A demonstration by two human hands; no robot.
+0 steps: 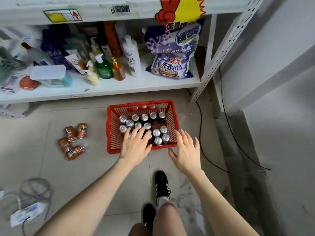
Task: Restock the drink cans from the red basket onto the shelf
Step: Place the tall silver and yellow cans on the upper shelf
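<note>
Hovering, fingers straight and spread, grasping nothing: left hand above the upright drink cans | right hand likewise released, beside the near right corner of the red basket | basket on the floor before the shelf | four orange cans lying left.

Cans stand in basket before shelf.

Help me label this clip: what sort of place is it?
Probably a small shop or stockroom: a white metal shelf holding detergent bags, a starburst promotional sign above, and a red basket of drink cans on the floor.
</note>
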